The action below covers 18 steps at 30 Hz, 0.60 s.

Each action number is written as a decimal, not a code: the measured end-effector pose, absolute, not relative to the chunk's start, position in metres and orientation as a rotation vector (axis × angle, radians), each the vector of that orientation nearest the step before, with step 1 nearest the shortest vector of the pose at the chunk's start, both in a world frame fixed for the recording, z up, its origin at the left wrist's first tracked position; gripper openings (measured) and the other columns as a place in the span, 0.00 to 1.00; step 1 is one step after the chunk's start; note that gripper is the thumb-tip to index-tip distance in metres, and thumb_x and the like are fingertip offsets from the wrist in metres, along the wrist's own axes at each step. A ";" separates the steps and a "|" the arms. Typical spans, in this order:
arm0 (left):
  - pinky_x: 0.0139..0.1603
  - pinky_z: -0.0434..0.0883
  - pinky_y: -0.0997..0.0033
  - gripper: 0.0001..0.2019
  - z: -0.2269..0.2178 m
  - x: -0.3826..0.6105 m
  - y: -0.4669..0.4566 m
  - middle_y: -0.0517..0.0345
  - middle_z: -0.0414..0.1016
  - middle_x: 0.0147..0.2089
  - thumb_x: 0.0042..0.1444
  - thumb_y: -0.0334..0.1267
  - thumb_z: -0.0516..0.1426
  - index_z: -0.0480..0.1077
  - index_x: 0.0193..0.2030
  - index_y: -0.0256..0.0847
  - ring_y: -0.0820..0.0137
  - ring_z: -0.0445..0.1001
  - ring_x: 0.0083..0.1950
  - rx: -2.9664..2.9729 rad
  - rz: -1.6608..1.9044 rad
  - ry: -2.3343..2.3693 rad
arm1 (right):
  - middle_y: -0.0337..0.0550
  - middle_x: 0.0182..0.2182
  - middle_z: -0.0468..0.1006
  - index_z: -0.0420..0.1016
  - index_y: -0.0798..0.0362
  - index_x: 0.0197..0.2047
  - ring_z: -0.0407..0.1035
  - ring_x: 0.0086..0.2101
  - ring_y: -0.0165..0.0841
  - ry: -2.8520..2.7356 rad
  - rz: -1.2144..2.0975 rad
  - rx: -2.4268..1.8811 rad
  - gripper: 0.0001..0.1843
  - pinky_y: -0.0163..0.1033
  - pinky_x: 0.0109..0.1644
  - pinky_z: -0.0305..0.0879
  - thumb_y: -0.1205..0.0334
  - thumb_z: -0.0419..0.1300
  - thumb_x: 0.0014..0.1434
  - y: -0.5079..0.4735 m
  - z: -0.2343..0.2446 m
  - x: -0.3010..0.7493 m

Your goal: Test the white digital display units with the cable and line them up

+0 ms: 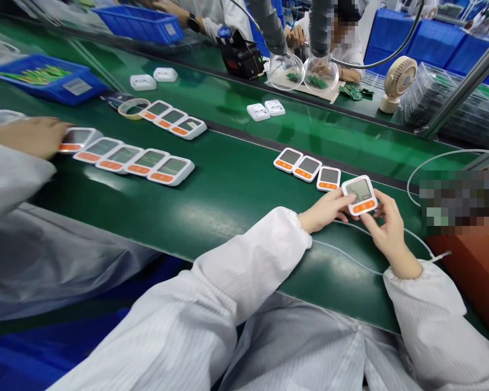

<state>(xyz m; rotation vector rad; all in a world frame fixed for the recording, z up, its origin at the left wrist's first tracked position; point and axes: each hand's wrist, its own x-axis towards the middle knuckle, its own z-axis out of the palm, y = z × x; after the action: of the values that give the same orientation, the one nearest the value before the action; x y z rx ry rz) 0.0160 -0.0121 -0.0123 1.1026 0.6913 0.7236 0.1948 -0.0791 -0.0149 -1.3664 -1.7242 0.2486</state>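
Note:
I hold a small white device [359, 195] with a grey screen and an orange button strip between both hands, just above the green belt [236, 190]. My left hand [326, 210] pinches its left edge. My right hand [385, 228] grips its lower right corner. Its screen faces up. Three matching devices [307, 168] lie in a row on the belt just left of it.
A co-worker's hand [30, 136] at the left rests on a longer row of devices [134, 160]. Three more devices [173, 119], a tape roll [133, 107], white cases [265, 110], blue bins [52, 81], a desk fan [397, 81] and a thin cable [350, 258] are around.

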 end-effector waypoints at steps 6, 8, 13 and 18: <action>0.22 0.68 0.74 0.19 -0.016 0.012 -0.003 0.52 0.78 0.28 0.69 0.48 0.51 0.72 0.39 0.33 0.72 0.73 0.22 0.915 0.639 0.712 | 0.54 0.54 0.77 0.66 0.53 0.67 0.76 0.32 0.36 -1.743 0.482 -1.436 0.26 0.45 0.42 0.75 0.51 0.49 0.71 -0.078 -0.019 0.196; 0.22 0.69 0.73 0.19 -0.016 0.011 -0.003 0.54 0.76 0.25 0.69 0.47 0.51 0.72 0.35 0.34 0.73 0.72 0.21 0.930 0.618 0.728 | 0.51 0.49 0.79 0.68 0.52 0.65 0.76 0.31 0.36 -1.761 0.534 -1.460 0.25 0.45 0.41 0.74 0.51 0.49 0.70 -0.077 -0.021 0.196; 0.21 0.66 0.75 0.23 -0.014 0.012 -0.005 0.54 0.74 0.24 0.69 0.53 0.51 0.71 0.33 0.34 0.74 0.71 0.20 1.032 0.494 0.680 | 0.47 0.37 0.80 0.76 0.51 0.46 0.75 0.36 0.40 -1.794 0.547 -1.455 0.17 0.45 0.43 0.72 0.52 0.49 0.68 -0.073 -0.023 0.197; 0.21 0.66 0.76 0.14 -0.012 0.010 -0.005 0.61 0.72 0.25 0.64 0.48 0.58 0.68 0.37 0.37 0.76 0.70 0.21 1.077 0.549 0.624 | 0.41 0.26 0.76 0.75 0.51 0.38 0.70 0.27 0.36 -1.748 0.518 -1.547 0.16 0.40 0.34 0.65 0.51 0.51 0.66 -0.075 -0.022 0.197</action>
<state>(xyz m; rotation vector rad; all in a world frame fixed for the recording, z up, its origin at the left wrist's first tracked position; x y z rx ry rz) 0.0100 -0.0053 -0.0120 1.0773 0.6239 0.5490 0.1971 -0.0747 -0.0220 -1.5474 -1.7479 0.5185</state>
